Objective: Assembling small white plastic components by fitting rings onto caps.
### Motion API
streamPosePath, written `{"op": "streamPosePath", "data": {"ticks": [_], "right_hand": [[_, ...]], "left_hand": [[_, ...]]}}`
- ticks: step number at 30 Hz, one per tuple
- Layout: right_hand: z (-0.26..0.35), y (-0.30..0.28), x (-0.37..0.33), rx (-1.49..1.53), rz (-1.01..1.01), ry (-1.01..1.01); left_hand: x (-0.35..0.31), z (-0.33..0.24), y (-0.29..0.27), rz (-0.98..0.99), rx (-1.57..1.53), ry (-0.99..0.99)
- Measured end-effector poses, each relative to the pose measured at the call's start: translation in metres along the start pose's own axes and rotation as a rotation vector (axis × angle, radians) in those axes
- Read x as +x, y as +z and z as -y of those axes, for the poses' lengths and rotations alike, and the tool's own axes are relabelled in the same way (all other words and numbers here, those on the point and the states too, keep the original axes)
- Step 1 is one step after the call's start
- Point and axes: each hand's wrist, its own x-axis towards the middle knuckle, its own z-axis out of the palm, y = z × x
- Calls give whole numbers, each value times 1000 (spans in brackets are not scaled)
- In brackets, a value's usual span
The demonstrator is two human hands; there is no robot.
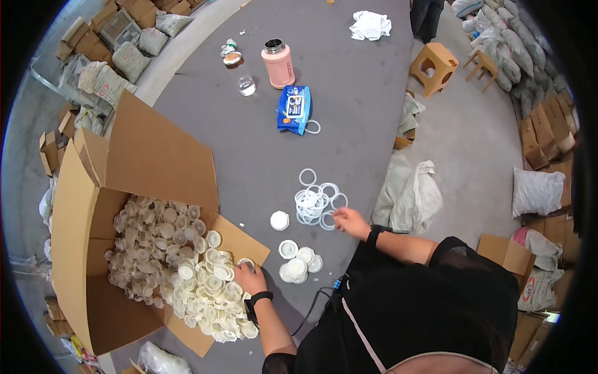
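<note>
At the edge of a heap of white and translucent plastic caps (215, 283), my left hand (250, 280) has its fingers closed round one round cap (245, 262). My right hand (351, 224) is at the near right side of a loose pile of white, translucent rings (310, 204). Its thumb and fingers pinch the rim of one ring (325, 220). Between the two hands lies a single white cap (280, 220). Nearer to me is a small cluster of several white caps (297, 268), some overlapping.
An open cardboard box (70, 249) lies on its side at the left, caps spilling over its flap. Farther up the grey table (355, 87) are a blue wipes pack (294, 110), a pink bottle (278, 65), a clear jar (240, 75) and a crumpled white cloth (370, 25). A stool (433, 67) stands right.
</note>
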Motion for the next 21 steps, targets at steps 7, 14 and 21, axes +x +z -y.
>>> {"op": "streamPosePath", "data": {"ticks": [7, 14, 21], "right_hand": [[68, 86, 54, -287, 199, -475], [80, 143, 129, -557, 213, -631], [80, 131, 125, -561, 124, -768]], "left_hand": [[-1, 7, 12, -216, -267, -88], [-15, -21, 6, -274, -1069, -612], [-2, -48, 2, -141, -1613, -829]]}}
